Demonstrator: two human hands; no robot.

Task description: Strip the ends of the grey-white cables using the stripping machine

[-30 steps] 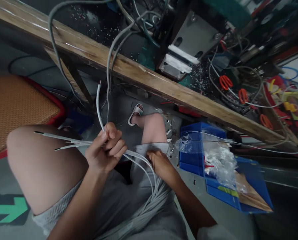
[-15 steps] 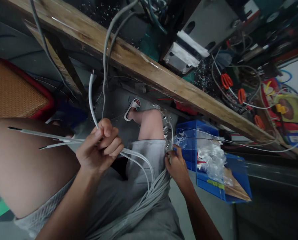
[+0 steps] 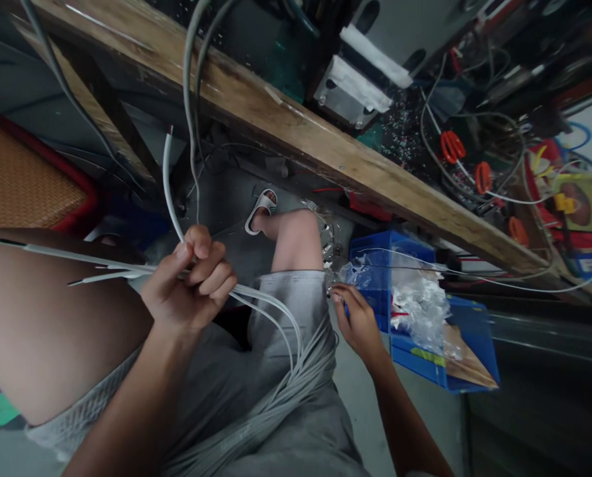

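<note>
My left hand (image 3: pixel 189 281) is closed around several white cables (image 3: pixel 271 305). One cable end (image 3: pixel 167 179) rises from the fist and curves upward; other ends point left over my thigh, some with dark tips. The rest of the cable bundle (image 3: pixel 276 404) lies across my lap. Beside my right knee, my right hand (image 3: pixel 358 321) has its fingers curled together near the blue bin. A small bit of blue shows between its fingers, but what it holds is too small to make out.
A blue bin (image 3: pixel 418 371) with clear plastic and brown paper stands at the right. Above my knees runs a wooden bench edge (image 3: pixel 296 132). Orange-handled scissors (image 3: pixel 452 146) and loose wires lie on the bench. A woven-topped seat (image 3: pixel 22 179) is at the left.
The view has shifted slightly, and the left fist with its cables sits a little further left. A white strip that stood up by my right hand no longer shows there.
</note>
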